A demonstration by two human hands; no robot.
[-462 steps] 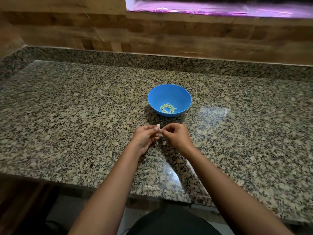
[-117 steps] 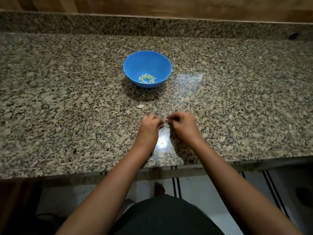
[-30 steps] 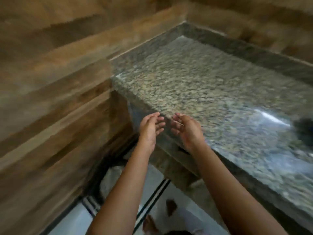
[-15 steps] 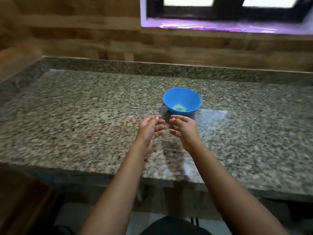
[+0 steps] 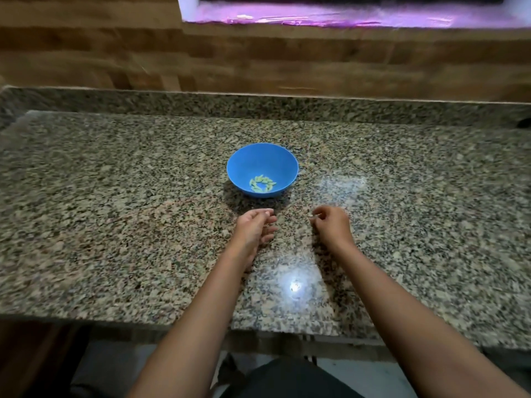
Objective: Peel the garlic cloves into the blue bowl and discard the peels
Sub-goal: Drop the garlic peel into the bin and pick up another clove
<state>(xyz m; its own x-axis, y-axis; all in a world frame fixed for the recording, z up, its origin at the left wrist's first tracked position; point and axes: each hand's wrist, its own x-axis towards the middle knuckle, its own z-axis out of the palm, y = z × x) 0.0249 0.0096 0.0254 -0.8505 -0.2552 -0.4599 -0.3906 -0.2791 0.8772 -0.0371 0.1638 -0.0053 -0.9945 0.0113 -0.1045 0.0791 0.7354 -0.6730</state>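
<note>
Head view: peeled cloves (image 5: 262, 183) in blue bowl (image 5: 262, 156); left hand (image 5: 254, 226) loosely curled, empty; right hand (image 5: 330, 224) pinching, contents unclear. Likely near done.

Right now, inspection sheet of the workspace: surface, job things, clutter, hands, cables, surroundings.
Surface: speckled granite counter, glossy, with a light glare near its front edge.
Job's things: blue bowl upright mid-counter, a ring of pale garlic cloves in its bottom. No loose clove or peel made out on the counter; the speckle could hide small bits.
Clutter: nothing seen.
Hands: left hand and right hand apart, on the near side of the bowl, fingers loosely curled. A small pale spot at the right fingertips; too small to tell whether it is a nail or a scrap.
Cables: nothing seen.
Surroundings: wood-look wall behind, window sill lit purple above.
</note>
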